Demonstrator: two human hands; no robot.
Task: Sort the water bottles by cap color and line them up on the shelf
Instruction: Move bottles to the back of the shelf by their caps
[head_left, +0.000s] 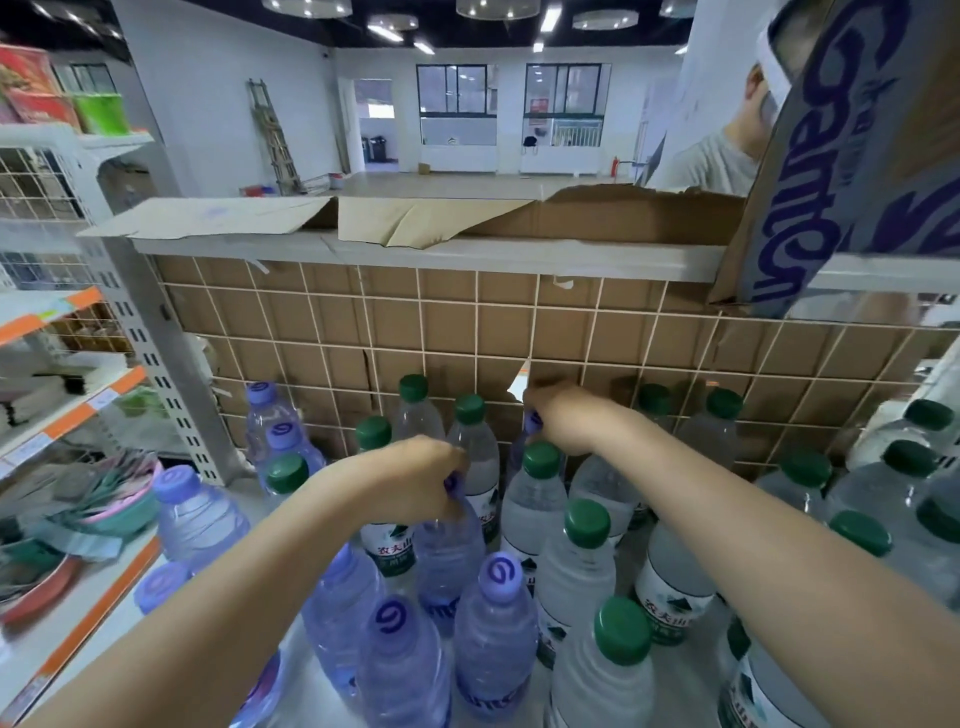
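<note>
1. Fingers of the left hand curl round the purple cap of a purple bottle mid-shelf.
2. Her right hand pinches another purple-capped bottle farther back, near the wire grid.
3. Green-capped bottles crowd the right side; purple-capped ones cluster left and front.
4. Cardboard lies on top.

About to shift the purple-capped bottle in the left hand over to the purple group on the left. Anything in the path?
Yes. Two green-capped bottles stand left of the left hand, between its purple-capped bottle and the purple-capped group by the upright; lifting over them looks safest.
</note>
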